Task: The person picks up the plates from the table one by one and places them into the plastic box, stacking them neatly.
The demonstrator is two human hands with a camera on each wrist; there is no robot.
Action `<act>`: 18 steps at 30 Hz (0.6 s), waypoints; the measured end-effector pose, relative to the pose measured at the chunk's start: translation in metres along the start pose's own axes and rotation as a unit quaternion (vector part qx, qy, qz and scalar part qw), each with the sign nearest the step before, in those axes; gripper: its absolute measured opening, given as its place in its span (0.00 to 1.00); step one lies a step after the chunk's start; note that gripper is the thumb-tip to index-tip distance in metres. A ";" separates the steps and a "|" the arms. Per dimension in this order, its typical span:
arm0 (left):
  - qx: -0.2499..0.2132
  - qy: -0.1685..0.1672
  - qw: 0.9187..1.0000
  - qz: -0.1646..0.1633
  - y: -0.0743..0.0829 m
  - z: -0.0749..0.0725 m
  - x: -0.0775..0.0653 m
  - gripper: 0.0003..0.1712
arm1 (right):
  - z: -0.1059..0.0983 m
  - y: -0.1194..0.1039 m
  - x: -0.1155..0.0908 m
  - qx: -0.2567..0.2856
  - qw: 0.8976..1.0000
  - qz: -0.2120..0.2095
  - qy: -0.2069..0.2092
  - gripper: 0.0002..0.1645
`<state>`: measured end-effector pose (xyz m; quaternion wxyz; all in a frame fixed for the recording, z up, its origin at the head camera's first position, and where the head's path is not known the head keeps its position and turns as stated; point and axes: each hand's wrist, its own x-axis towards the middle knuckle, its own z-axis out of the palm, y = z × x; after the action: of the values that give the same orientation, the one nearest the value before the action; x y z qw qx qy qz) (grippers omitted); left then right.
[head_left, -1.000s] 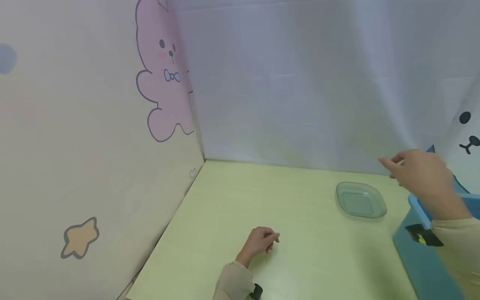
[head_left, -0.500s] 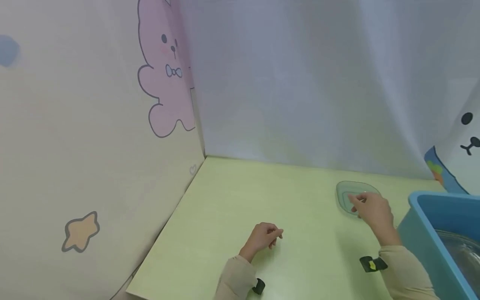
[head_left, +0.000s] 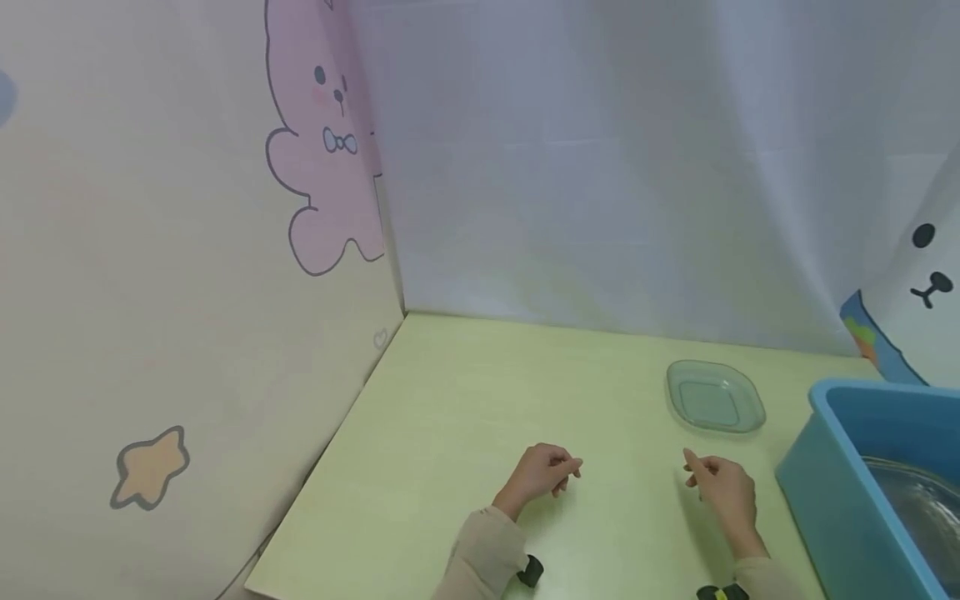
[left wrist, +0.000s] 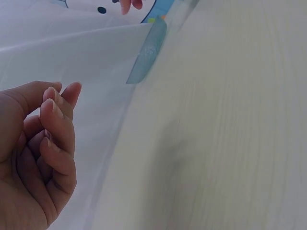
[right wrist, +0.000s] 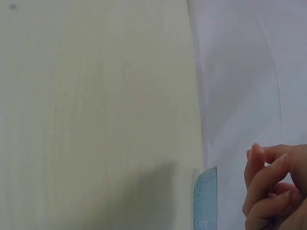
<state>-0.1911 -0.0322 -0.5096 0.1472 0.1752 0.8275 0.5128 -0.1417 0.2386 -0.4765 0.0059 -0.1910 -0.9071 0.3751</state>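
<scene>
Over the pale table my left hand hovers with loosely curled fingers and nothing in them; the left wrist view shows the same relaxed fingers. My right hand, also holding nothing, is raised over the table just in front of a clear greenish glass dish. Its fingers hang loosely bent in the right wrist view. The dish is a shallow rounded square, flat near the back right of the table and touched by neither hand. Its edge also shows in both wrist views.
A tall blue plastic bin stands right of my right hand, with a clear glass item partly visible inside. White cloth hangs along the table's back edge. A wall covering with cartoon figures borders the left side.
My right hand has come from above the bin's rim, left and down past the dish, to the table's front right. The left hand has barely shifted. The dish stays in place.
</scene>
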 end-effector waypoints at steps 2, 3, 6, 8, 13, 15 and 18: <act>0.005 -0.006 1.000 0.002 0.003 0.005 0.003 0.17 | 0.000 0.006 -0.004 0.006 1.000 0.009 -0.009 0.35; 0.010 -0.008 1.000 0.003 0.004 0.007 0.006 0.17 | -0.001 0.008 -0.006 0.009 1.000 0.012 -0.012 0.36; 0.037 -0.014 0.999 0.000 0.009 0.015 0.013 0.16 | -0.002 0.014 -0.011 0.013 0.999 0.029 -0.009 0.38; 0.062 -0.017 0.998 -0.002 0.014 0.022 0.019 0.16 | -0.004 0.018 -0.013 0.016 0.999 0.040 -0.005 0.40; 0.132 -0.023 0.991 0.007 0.027 0.035 0.034 0.16 | -0.006 0.023 -0.016 0.026 0.998 0.050 0.014 0.41; 0.149 -0.025 0.989 0.012 0.035 0.038 0.041 0.16 | -0.007 0.024 -0.018 0.027 0.999 0.040 0.021 0.40; 0.157 -0.032 0.987 0.010 0.047 0.044 0.049 0.16 | -0.009 0.028 -0.022 0.026 0.999 0.035 0.019 0.38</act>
<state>-0.2104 0.0437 -0.4895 0.1387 0.2207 0.8907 0.3724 -0.1101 0.2548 -0.4862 0.0147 -0.2297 -0.8896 0.3946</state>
